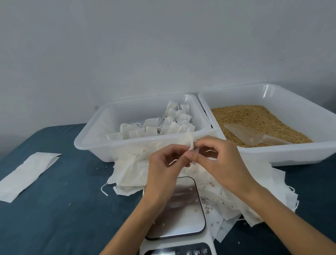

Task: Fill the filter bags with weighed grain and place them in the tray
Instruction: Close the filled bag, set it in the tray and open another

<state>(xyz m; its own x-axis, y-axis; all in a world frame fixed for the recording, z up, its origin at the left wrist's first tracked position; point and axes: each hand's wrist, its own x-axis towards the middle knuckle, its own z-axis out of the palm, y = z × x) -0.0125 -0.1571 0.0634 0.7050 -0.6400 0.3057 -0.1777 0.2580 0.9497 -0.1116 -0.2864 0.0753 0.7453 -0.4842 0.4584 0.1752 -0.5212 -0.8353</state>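
From the head view, the left hand (164,165) and right hand (219,160) both pinch 1 filter bag (190,145) above the scale (177,209), just before the near rim of the tray (91,137) of filled bags. The grain tray (297,153) touches it rightward; bare blue cloth (52,217) spreads left, beside a flat sheet (26,176).

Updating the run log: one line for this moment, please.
stage: handling a bag | left hand and right hand: pinching filter bag above scale | scoop: lying in grain | tray: holds filled bags
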